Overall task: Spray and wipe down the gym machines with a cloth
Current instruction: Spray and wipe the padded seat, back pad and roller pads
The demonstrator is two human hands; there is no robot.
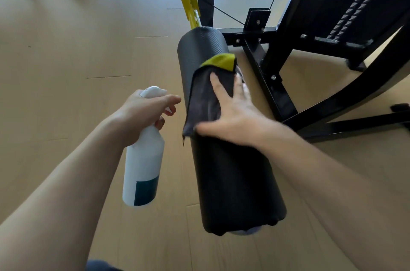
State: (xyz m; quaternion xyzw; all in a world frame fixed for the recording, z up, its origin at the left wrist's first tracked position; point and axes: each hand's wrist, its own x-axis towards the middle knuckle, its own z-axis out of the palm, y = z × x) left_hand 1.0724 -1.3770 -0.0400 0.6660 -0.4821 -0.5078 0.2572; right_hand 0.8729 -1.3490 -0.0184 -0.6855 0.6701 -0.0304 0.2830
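Nearest the cam: two bare forearms coming in from 7 and 5 o'clock, plus a dark bit of clothing at the bottom edge.

Left hand (144, 106) is wrapped round the neck of a white spray bottle (143, 166), index finger stretched fwd over the trigger area. The bottle hangs upright just left of the roller pad (230, 148), not touching it. The nozzle looks aimed toward the pad.

Right hand (233, 110) lies flat w/ fingers spread and straight, pressing the cloth (204, 97) onto the pad's upper half. The cloth is grey w/ a yellow corner folded over at 12 o'clock and drapes over the pad's left side. The hand is a bit blurred, so prob. mid-stroke.

Progress, as a guess: wiping of this pad is under way. Can't tell if it's been sprayed, since no wet sheen is visible. Lower half of the pad toward 6 o'clock is uncovered and prob. still to wipe, likewise the end cap. Black frame (277, 84) at 2–3 o'clock, the yellow lever (188, 2) at 12 and the weight stack (355, 13) at 1 o'clock show no sign either way, so most of the machine seems left.

Room: wood floor (66, 48) open from 7 to 11 o'clock, plenty of swing for the left arm. The right side is tight, w/ frame bars and bolts just beside the pad. The pad's free end at 6 o'clock is an edge the cloth could slip off.
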